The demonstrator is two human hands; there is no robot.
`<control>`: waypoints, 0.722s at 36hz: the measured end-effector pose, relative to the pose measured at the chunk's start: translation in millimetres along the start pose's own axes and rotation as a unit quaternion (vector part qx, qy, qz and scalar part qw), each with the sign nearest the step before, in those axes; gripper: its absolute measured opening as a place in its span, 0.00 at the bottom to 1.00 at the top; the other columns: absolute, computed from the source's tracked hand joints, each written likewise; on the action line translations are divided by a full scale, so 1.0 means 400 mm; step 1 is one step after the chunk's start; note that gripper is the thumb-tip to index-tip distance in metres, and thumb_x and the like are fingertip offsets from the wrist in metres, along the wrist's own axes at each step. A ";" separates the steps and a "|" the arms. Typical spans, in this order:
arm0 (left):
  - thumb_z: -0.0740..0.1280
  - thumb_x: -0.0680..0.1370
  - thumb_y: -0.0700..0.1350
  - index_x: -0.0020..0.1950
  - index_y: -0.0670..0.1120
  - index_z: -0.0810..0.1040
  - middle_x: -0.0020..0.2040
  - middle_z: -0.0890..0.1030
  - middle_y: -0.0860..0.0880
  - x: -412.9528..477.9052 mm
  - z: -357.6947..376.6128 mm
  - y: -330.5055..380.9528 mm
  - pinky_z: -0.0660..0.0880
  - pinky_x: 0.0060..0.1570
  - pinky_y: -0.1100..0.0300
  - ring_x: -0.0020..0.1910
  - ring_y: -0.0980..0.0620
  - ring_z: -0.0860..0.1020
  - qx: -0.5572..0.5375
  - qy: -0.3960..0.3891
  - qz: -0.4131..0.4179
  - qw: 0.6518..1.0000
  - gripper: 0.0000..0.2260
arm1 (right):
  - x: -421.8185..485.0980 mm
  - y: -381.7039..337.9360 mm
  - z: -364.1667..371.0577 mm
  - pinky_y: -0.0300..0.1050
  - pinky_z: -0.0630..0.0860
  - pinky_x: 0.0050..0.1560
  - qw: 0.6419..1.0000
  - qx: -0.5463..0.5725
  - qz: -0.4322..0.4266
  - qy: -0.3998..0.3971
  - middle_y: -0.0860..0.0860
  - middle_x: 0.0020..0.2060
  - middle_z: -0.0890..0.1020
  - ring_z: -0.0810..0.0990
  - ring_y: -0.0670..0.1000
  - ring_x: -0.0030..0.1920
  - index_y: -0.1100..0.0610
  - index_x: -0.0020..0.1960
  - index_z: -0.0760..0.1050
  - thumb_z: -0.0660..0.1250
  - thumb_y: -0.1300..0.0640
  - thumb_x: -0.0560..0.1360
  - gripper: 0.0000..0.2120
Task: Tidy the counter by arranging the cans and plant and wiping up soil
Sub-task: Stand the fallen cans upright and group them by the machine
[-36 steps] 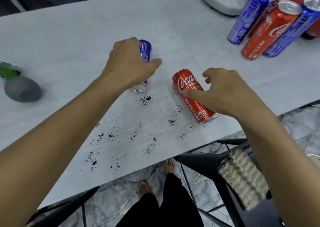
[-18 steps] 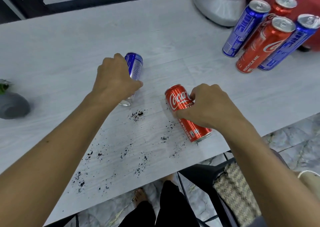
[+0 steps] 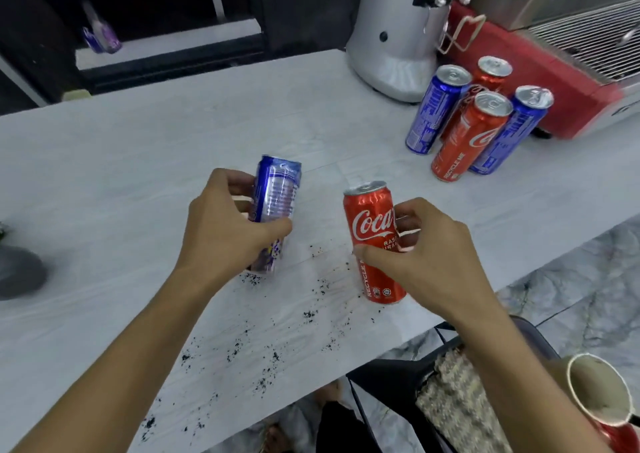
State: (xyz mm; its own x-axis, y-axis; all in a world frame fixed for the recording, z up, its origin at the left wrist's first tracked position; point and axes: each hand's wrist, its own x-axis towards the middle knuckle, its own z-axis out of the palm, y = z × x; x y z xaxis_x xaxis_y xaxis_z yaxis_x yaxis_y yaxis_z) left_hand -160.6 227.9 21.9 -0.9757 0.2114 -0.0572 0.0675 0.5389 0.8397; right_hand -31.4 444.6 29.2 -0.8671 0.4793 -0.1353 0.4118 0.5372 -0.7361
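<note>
Gripped near mid-surface, the red can (image 3: 374,241), close to upright, top tipped slightly toward 12 o'clock. Base on the surface (image 3: 166,141) or just above it, hard to tell which. Held round its middle by the right hand (image 3: 429,258), fingers (image 3: 410,219) curled tight behind the can, thumb across the label.

At its 9 o'clock, near but apart, the blue can (image 3: 277,193), gripped by the left hand (image 3: 221,234), fingers (image 3: 239,182) curled round the lower half. Tilted; whether clear of the surface, not plain.

Dark soil (image 3: 242,345) scattered from just beneath both cans out toward 7 o'clock, down to the near edge.

At 2 o'clock, well apart, four upright cans (image 3: 478,123) grouped close together, two blue and two red, in front of a silver appliance (image 3: 391,37) and a red machine (image 3: 554,82).

At 9 o'clock, on the frame edge, a grey pot (image 3: 17,272), mostly cut off, with the plant barely in view.

At 5 o'clock, off the surface, a cup (image 3: 599,390) and a chair (image 3: 391,383) with a knitted cloth (image 3: 457,407).

Step in hand, by judgement: gathering the two stray cans, both held, neither yet placed.

Next move calls for carrying both toward 2 o'clock and setting them upright beside the group, with enough room to avoid toppling the standing four. Plant and soil wiping not yet begun.
</note>
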 end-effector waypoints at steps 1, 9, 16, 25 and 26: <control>0.84 0.64 0.48 0.59 0.56 0.72 0.52 0.78 0.63 -0.015 0.010 0.005 0.74 0.34 0.75 0.47 0.74 0.78 -0.019 -0.001 0.012 1.000 0.30 | -0.010 0.009 -0.005 0.28 0.73 0.36 1.000 0.018 -0.008 0.016 0.36 0.48 0.79 0.81 0.34 0.46 0.44 0.60 0.73 0.80 0.39 0.63 0.30; 0.85 0.64 0.46 0.61 0.57 0.70 0.56 0.78 0.67 -0.115 0.152 0.047 0.74 0.48 0.78 0.59 0.68 0.77 -0.107 -0.021 0.113 0.988 0.33 | -0.053 0.100 -0.042 0.32 0.81 0.50 0.979 0.140 -0.027 0.143 0.38 0.50 0.83 0.82 0.35 0.53 0.46 0.61 0.75 0.83 0.43 0.62 0.32; 0.86 0.64 0.44 0.60 0.64 0.68 0.57 0.75 0.74 -0.142 0.312 0.124 0.74 0.53 0.77 0.61 0.68 0.77 -0.141 -0.015 0.164 0.976 0.35 | -0.035 0.180 -0.129 0.28 0.78 0.49 0.957 0.157 -0.047 0.239 0.37 0.52 0.82 0.82 0.37 0.55 0.46 0.60 0.74 0.85 0.47 0.63 0.30; 0.85 0.66 0.45 0.63 0.59 0.67 0.59 0.75 0.67 -0.084 0.499 0.233 0.74 0.52 0.76 0.61 0.64 0.77 -0.183 -0.012 0.221 0.958 0.35 | 0.067 0.279 -0.253 0.29 0.79 0.50 0.934 0.142 -0.063 0.322 0.39 0.54 0.82 0.82 0.38 0.56 0.49 0.62 0.74 0.85 0.47 0.64 0.32; 0.85 0.66 0.44 0.63 0.58 0.68 0.60 0.75 0.66 -0.077 0.514 0.242 0.74 0.52 0.76 0.62 0.63 0.77 -0.190 -0.012 0.225 0.956 0.35 | 0.080 0.285 -0.261 0.29 0.79 0.50 0.933 0.138 -0.065 0.327 0.39 0.54 0.82 0.82 0.38 0.56 0.49 0.63 0.73 0.84 0.46 0.64 0.32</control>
State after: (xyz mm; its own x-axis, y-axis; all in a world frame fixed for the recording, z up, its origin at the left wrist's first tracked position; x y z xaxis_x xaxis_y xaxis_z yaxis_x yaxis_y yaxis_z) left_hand -81.1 441.2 -5.9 -0.8603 0.3727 0.3479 0.3949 0.0555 0.9170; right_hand 16.9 593.8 10.0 -0.5114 0.7918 0.3339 0.1483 0.4640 -0.8733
